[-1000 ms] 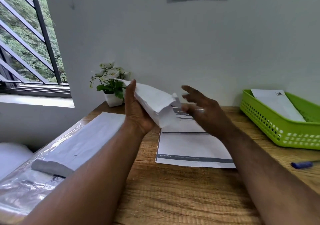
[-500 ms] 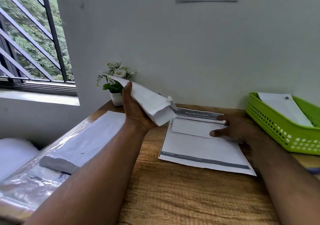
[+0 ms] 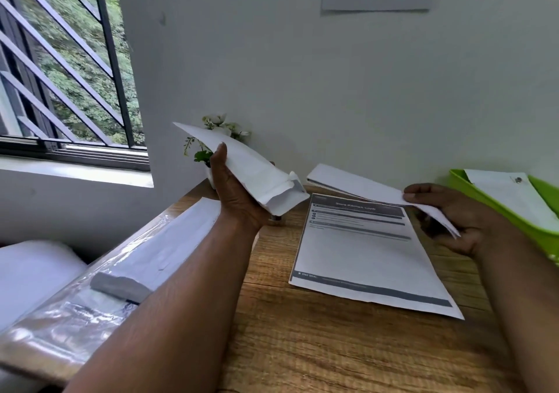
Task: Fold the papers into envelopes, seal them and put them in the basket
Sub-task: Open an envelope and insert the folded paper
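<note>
Left fingers (image 3: 222,150) clamped on envelope (image 3: 257,177), right fingers (image 3: 416,196) pinching folded paper (image 3: 357,185), printed sheet (image 3: 363,253) beneath, green basket (image 3: 514,220) beside

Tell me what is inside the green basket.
One white envelope leans inside the green basket, a small dark mark near its top. The basket floor beneath it and the basket's right part are out of sight.

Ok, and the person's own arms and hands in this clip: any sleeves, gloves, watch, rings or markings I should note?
Both forearms are bare as far as the frame shows, with no sleeve in view. The left hand and right hand wear no gloves, and no watch, bracelet or ring shows on the visible parts. No markings can be seen.
</note>
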The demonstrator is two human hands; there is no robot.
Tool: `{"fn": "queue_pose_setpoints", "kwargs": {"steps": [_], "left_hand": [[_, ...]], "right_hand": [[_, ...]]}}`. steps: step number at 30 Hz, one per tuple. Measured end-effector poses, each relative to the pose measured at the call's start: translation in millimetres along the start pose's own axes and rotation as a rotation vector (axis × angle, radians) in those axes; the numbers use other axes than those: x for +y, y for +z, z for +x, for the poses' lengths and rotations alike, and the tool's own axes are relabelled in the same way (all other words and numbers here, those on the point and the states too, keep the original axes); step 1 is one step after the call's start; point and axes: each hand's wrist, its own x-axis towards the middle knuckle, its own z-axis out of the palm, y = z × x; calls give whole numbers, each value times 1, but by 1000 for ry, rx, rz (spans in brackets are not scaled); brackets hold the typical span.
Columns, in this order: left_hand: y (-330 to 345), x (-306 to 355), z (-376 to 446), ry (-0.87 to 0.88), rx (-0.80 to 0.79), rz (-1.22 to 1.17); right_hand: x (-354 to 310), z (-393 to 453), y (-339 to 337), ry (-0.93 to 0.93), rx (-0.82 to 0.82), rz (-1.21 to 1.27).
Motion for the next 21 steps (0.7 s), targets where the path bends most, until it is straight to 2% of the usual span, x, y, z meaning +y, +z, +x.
{"fn": "queue_pose_setpoints", "kwargs": {"steps": [3, 8, 11, 13, 17, 21], "left_hand": [[3, 0, -3, 1, -2, 20], [6, -4, -4, -25, 24, 8], [8, -4, -2, -7, 26, 0], [9, -6, 1, 3, 34, -4], [16, -14, 1, 23, 61, 25], [12, -17, 3, 13, 52, 2]], "right_hand": [[2, -4, -6, 104, -18, 139], [10, -3, -5, 126, -150, 20], [7, -4, 2, 167, -182, 85], [6, -5, 14, 184, -143, 125], [11, -7, 48, 95, -146, 79], [16, -9, 88, 28, -105, 308]]}}
